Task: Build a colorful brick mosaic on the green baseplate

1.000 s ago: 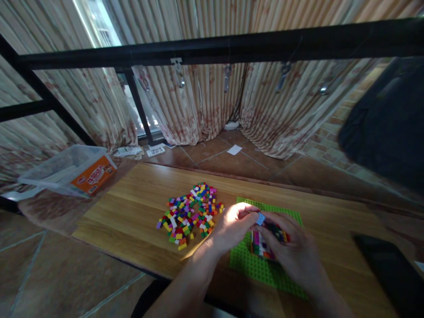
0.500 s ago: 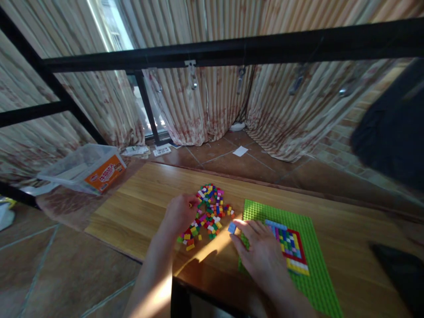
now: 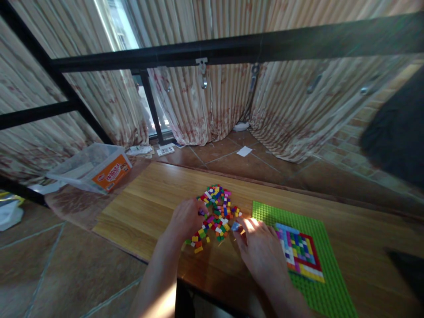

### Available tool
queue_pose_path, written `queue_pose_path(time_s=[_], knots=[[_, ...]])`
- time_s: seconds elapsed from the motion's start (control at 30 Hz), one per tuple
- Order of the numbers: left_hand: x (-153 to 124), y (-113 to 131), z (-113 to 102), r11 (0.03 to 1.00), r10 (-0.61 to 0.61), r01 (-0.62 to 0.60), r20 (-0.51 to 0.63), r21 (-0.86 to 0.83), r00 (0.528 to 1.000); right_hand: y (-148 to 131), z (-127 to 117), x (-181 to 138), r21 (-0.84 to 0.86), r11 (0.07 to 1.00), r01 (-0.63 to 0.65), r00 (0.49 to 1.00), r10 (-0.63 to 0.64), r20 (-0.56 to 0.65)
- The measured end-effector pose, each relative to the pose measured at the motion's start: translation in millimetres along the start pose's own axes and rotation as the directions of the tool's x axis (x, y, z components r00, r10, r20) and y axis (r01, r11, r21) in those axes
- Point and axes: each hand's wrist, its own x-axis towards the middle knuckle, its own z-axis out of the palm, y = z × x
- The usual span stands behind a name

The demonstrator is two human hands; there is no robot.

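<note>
A pile of small coloured bricks lies on the wooden table. My left hand rests on the pile's left side, fingers curled down into the bricks. My right hand lies flat with fingers stretched toward the pile, its fingertips at a light blue brick. Right of it sits a green baseplate bearing a flat multicoloured panel of bricks with a red border.
A clear plastic box with an orange label stands on a cloth-covered surface at the left. A black rail crosses overhead, curtains hang behind. A dark object lies at the table's right edge. Tiled floor surrounds the table.
Both hands left the brick panel on the baseplate. My left hand went to the loose pile; my right hand moved left with the light blue brick at its fingertips. The camera panned left.
</note>
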Motion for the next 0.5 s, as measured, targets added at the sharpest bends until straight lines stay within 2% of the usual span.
queue_pose_path(time_s=[0.2,0.4,0.5], knots=[[3.5,0.9,0.6,0.999,0.023,-0.022,-0.021,0.047,1.0,0.8,-2.5,-0.1,0.028,0.999,-0.017,1.0,0.016,0.024],[8.3,-1.0,3.9,1.0,-0.01,0.011,-0.04,0.028,0.999,2.4,-2.6,-1.3,0.044,0.999,-0.008,1.0,0.007,0.006],[15.6,4.1,6.8,0.999,0.0,0.005,-0.085,0.051,0.996,2.1,-3.2,-1.3,0.049,0.999,-0.007,1.0,0.007,-0.007]])
